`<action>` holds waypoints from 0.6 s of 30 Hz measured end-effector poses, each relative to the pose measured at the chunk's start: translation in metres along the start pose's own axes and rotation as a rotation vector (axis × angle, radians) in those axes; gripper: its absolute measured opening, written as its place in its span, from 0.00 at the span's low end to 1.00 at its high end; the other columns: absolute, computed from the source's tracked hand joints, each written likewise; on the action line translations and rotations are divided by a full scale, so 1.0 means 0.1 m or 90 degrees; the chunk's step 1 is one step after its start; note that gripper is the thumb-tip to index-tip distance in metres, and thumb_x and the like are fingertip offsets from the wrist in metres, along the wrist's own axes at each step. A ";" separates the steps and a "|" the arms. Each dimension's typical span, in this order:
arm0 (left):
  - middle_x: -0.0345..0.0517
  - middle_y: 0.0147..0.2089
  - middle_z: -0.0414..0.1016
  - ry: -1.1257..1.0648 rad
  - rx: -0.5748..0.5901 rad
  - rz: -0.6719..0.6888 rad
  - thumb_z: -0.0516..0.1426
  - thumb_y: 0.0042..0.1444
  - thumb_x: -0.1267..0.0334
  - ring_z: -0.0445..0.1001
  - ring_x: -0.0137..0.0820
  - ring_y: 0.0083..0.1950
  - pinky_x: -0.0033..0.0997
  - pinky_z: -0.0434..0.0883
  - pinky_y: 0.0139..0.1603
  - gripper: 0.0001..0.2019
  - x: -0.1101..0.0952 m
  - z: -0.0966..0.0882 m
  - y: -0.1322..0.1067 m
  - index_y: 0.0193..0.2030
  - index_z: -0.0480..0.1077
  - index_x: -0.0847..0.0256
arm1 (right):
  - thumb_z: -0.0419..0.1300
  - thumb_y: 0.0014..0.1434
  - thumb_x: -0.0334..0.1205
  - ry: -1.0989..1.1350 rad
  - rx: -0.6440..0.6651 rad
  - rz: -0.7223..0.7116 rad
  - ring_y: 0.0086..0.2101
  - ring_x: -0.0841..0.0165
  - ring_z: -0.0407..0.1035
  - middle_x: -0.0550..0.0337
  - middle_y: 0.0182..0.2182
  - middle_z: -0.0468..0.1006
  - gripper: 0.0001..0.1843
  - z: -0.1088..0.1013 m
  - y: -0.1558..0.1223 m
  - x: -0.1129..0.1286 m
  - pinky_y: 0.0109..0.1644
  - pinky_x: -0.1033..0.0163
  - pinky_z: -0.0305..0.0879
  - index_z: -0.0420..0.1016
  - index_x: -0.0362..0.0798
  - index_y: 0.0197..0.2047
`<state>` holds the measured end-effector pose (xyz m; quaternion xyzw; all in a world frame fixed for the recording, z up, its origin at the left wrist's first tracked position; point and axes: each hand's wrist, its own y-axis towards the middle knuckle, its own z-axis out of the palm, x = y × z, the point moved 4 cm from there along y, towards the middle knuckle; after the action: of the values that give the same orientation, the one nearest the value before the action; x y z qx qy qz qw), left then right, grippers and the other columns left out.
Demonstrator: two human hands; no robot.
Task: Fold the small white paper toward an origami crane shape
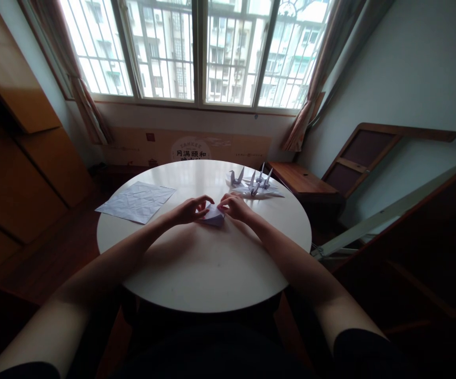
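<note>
A small folded sheet of pale paper [214, 218] lies near the middle of the round white table, between my two hands. My left hand [191, 210] is at its left side, fingers curled and the thumb against the paper. From the right, my right hand [235, 206] pinches the paper's upper edge between thumb and fingertips. The fingers partly cover the folds. Just beyond my right hand, several folded paper cranes [255, 185] stand on white paper. A large creased sheet of paper [138, 201] lies flat at the table's left side.
The round white table [196, 284] has its near edge close to my body. A wooden chair [307, 179] stands beyond its right side. Behind the table a long printed box [133, 147] lies below the barred window [165, 52]. Wooden cabinets [22, 168] are at the left.
</note>
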<state>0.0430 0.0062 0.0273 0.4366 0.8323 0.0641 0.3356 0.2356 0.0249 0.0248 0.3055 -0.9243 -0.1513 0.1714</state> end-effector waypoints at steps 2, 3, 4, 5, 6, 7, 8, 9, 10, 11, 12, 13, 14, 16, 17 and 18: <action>0.36 0.28 0.71 -0.027 0.006 -0.006 0.54 0.64 0.61 0.74 0.27 0.28 0.25 0.70 0.32 0.14 0.03 0.01 0.00 0.55 0.67 0.59 | 0.65 0.59 0.32 0.008 0.007 -0.023 0.44 0.59 0.70 0.50 0.39 0.80 0.07 0.00 -0.01 0.03 0.51 0.53 0.56 0.86 0.50 0.36; 0.37 0.30 0.71 -0.024 0.013 -0.005 0.54 0.64 0.61 0.74 0.27 0.29 0.25 0.71 0.33 0.14 0.03 0.02 0.00 0.55 0.68 0.60 | 0.64 0.59 0.31 0.015 0.014 -0.036 0.43 0.60 0.70 0.50 0.39 0.80 0.08 0.00 -0.01 0.05 0.51 0.54 0.57 0.85 0.50 0.36; 0.39 0.32 0.73 -0.009 0.019 0.000 0.55 0.63 0.62 0.75 0.28 0.31 0.26 0.71 0.34 0.13 0.02 0.01 0.00 0.53 0.70 0.60 | 0.64 0.60 0.31 0.025 0.023 -0.050 0.42 0.61 0.71 0.51 0.39 0.80 0.08 0.00 -0.01 0.07 0.50 0.55 0.57 0.85 0.50 0.37; 0.42 0.35 0.74 0.016 0.026 0.007 0.57 0.61 0.63 0.76 0.29 0.33 0.27 0.72 0.36 0.13 0.02 0.01 0.00 0.52 0.72 0.59 | 0.64 0.60 0.32 0.038 0.032 -0.067 0.40 0.63 0.71 0.51 0.40 0.80 0.08 0.01 -0.02 0.09 0.50 0.56 0.58 0.85 0.50 0.38; 0.44 0.39 0.75 0.044 0.030 0.016 0.58 0.60 0.64 0.76 0.30 0.36 0.28 0.73 0.38 0.12 0.01 0.00 0.00 0.51 0.73 0.59 | 0.63 0.61 0.33 0.052 0.042 -0.085 0.39 0.64 0.72 0.52 0.40 0.80 0.08 0.01 -0.03 0.11 0.49 0.57 0.59 0.85 0.49 0.39; 0.46 0.43 0.76 0.070 0.033 0.029 0.59 0.59 0.64 0.77 0.32 0.38 0.30 0.73 0.41 0.13 0.00 -0.01 -0.01 0.50 0.74 0.58 | 0.63 0.61 0.35 0.067 0.049 -0.103 0.37 0.66 0.72 0.52 0.41 0.80 0.08 0.02 -0.03 0.13 0.48 0.59 0.60 0.85 0.49 0.41; 0.48 0.46 0.75 0.093 0.033 0.044 0.60 0.58 0.64 0.77 0.34 0.42 0.31 0.74 0.44 0.13 0.00 -0.02 -0.01 0.50 0.75 0.58 | 0.64 0.61 0.36 0.081 0.056 -0.118 0.37 0.66 0.73 0.52 0.41 0.80 0.08 0.02 -0.04 0.15 0.47 0.60 0.62 0.84 0.49 0.42; 0.50 0.49 0.75 0.114 0.031 0.059 0.61 0.57 0.63 0.77 0.35 0.45 0.32 0.73 0.46 0.14 0.00 -0.03 -0.02 0.51 0.75 0.58 | 0.64 0.61 0.37 0.093 0.061 -0.129 0.38 0.66 0.73 0.52 0.42 0.80 0.09 0.03 -0.04 0.16 0.46 0.61 0.62 0.84 0.49 0.43; 0.51 0.52 0.75 0.134 0.030 0.074 0.62 0.57 0.61 0.77 0.38 0.48 0.34 0.73 0.50 0.16 0.01 -0.04 -0.02 0.52 0.75 0.58 | 0.64 0.61 0.38 0.103 0.062 -0.134 0.39 0.66 0.74 0.52 0.43 0.80 0.09 0.03 -0.05 0.16 0.46 0.61 0.63 0.84 0.49 0.44; 0.52 0.54 0.74 0.155 0.032 0.082 0.63 0.57 0.58 0.77 0.40 0.51 0.36 0.72 0.52 0.18 0.03 -0.04 -0.03 0.53 0.75 0.58 | 0.64 0.61 0.38 0.110 0.063 -0.136 0.40 0.66 0.74 0.51 0.44 0.80 0.10 0.04 -0.05 0.16 0.47 0.62 0.64 0.83 0.49 0.45; 0.53 0.56 0.74 0.177 0.038 0.079 0.62 0.58 0.55 0.76 0.41 0.53 0.37 0.72 0.54 0.19 0.06 -0.04 -0.03 0.55 0.74 0.58 | 0.65 0.61 0.39 0.117 0.062 -0.135 0.40 0.65 0.75 0.51 0.45 0.80 0.11 0.04 -0.05 0.15 0.47 0.62 0.65 0.83 0.49 0.46; 0.54 0.57 0.74 0.195 0.051 0.066 0.61 0.59 0.53 0.76 0.42 0.54 0.38 0.71 0.56 0.20 0.09 -0.03 -0.04 0.57 0.74 0.57 | 0.65 0.61 0.40 0.125 0.061 -0.131 0.41 0.65 0.75 0.51 0.45 0.80 0.11 0.05 -0.05 0.14 0.48 0.62 0.65 0.83 0.49 0.46; 0.54 0.59 0.73 0.207 0.067 0.050 0.59 0.61 0.51 0.76 0.42 0.55 0.37 0.70 0.57 0.21 0.12 -0.02 -0.05 0.58 0.73 0.57 | 0.64 0.61 0.41 0.134 0.059 -0.127 0.41 0.65 0.75 0.51 0.45 0.80 0.11 0.06 -0.04 0.13 0.48 0.62 0.66 0.83 0.49 0.46; 0.54 0.60 0.73 0.222 0.088 0.020 0.56 0.63 0.49 0.75 0.42 0.56 0.36 0.70 0.58 0.22 0.17 0.00 -0.06 0.59 0.73 0.57 | 0.63 0.62 0.43 0.158 0.051 -0.121 0.41 0.65 0.76 0.50 0.45 0.81 0.11 0.06 -0.03 0.12 0.48 0.62 0.67 0.83 0.48 0.45; 0.54 0.59 0.74 0.227 0.091 0.010 0.55 0.64 0.49 0.76 0.42 0.56 0.35 0.70 0.57 0.22 0.17 -0.01 -0.06 0.59 0.73 0.58 | 0.62 0.63 0.44 0.174 0.048 -0.119 0.41 0.65 0.76 0.50 0.44 0.81 0.12 0.06 -0.03 0.12 0.48 0.62 0.67 0.84 0.48 0.44; 0.54 0.58 0.75 0.232 0.089 0.002 0.54 0.65 0.49 0.76 0.41 0.55 0.35 0.70 0.57 0.22 0.17 -0.01 -0.06 0.59 0.73 0.58 | 0.62 0.63 0.45 0.190 0.046 -0.119 0.41 0.64 0.76 0.50 0.43 0.81 0.13 0.06 -0.02 0.12 0.48 0.62 0.67 0.84 0.47 0.43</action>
<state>0.0312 0.0158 0.0171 0.4414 0.8809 0.0849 0.1478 0.2253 0.0170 0.0213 0.4149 -0.8611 -0.0864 0.2810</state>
